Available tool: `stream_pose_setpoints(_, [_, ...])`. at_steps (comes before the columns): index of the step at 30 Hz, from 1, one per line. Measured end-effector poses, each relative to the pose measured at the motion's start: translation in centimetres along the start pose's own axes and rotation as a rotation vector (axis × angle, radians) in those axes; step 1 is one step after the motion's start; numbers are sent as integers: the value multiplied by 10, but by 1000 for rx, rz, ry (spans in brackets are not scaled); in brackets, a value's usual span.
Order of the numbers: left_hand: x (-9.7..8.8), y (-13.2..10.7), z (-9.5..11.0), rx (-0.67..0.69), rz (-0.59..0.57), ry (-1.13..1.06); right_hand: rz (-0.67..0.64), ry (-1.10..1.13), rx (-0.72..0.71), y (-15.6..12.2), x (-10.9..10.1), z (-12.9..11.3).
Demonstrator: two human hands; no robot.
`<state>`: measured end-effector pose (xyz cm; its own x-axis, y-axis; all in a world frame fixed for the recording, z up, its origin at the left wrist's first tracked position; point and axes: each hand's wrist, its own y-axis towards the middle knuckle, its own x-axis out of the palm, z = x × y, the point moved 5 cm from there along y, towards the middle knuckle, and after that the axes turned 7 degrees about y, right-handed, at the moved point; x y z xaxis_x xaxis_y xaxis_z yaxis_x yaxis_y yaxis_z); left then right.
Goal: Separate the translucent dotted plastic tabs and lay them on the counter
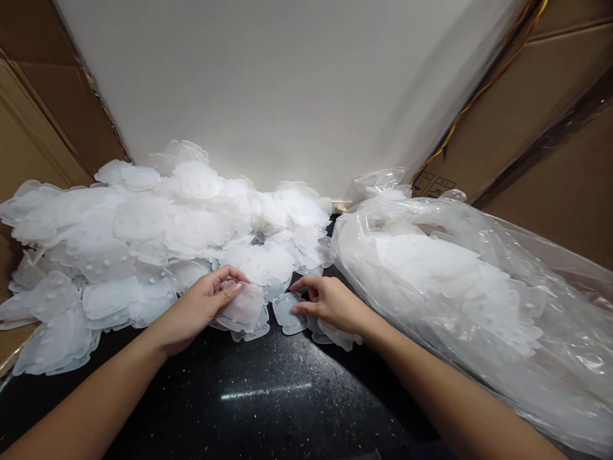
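My left hand [211, 303] pinches a thin translucent plastic sheet [244, 305] with rounded corners and small holes, its thumb on top. More such sheets lie just under and beside it. Between the thumb and forefinger of my right hand [330, 303] is the edge of a single similar sheet [286, 314], seen over the dark speckled tabletop. Beneath my right wrist lie a few loose sheets [338, 335]. A large heap of the same sheets [143, 223] spreads behind and to the left of my hands.
A big clear plastic bag [460, 281] full of sheets lies at the right. The black tabletop [249, 409] shows in front. A pale wall [297, 89] stands behind, with cardboard boxes [541, 115] at both sides and a yellow-red cable [472, 105] along the right one.
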<state>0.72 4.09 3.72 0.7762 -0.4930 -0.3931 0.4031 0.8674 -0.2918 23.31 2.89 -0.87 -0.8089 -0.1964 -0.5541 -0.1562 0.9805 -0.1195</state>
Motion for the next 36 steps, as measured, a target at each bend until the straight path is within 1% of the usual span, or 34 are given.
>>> stream_pose_setpoints(3, [12, 2, -9, -92, -77, -159, 7, 48, -52, -1, 2, -3])
stream_pose_setpoints(5, [16, 3, -12, -122, -107, -287, -23, 190, -73, 0, 2, -3])
stream_pose_setpoints(8, [21, 3, -11, -121, -166, -442, -115, 468, -27, 0, 2, 0])
stream_pose_setpoints(10, [24, 2, -9, -106, -222, -478, -113, 538, -14, 0, 0, 1])
stream_pose_setpoints(12, [26, 1, -6, -89, -256, -484, -86, 465, -33, 0, -2, 0])
stream_pose_setpoints(17, [30, 0, -5, -70, -272, -476, -114, 93, -78, -5, 7, -9])
stream_pose_setpoints(19, [30, 0, -6, -69, -279, -483, -131, 43, -86, -7, 11, -11])
stream_pose_setpoints(22, [30, 0, -6, -71, -286, -496, -182, 155, -79, -8, 11, -9])
stream_pose_setpoints(23, [30, 0, -6, -70, -290, -500, -167, 201, -82, -8, 8, -8])
stream_pose_setpoints(25, [30, 0, -6, -64, -300, -505, -69, 229, -91, -7, -2, -6])
stream_pose_setpoints(27, [31, -1, -6, -61, -312, -506, 62, 167, -85, -6, -12, -3])
stream_pose_setpoints(29, [31, -1, -6, -59, -321, -504, 130, 98, -85, -6, -17, -3])
stream_pose_setpoints(30, [30, -1, -6, -56, -324, -501, 124, 88, -90, -6, -17, -4])
stream_pose_setpoints(32, [30, -2, -5, -52, -326, -488, 50, 146, -92, -6, -12, -6])
stream_pose_setpoints(36, [30, -2, -5, -49, -328, -468, -129, 396, -58, -9, 3, -12])
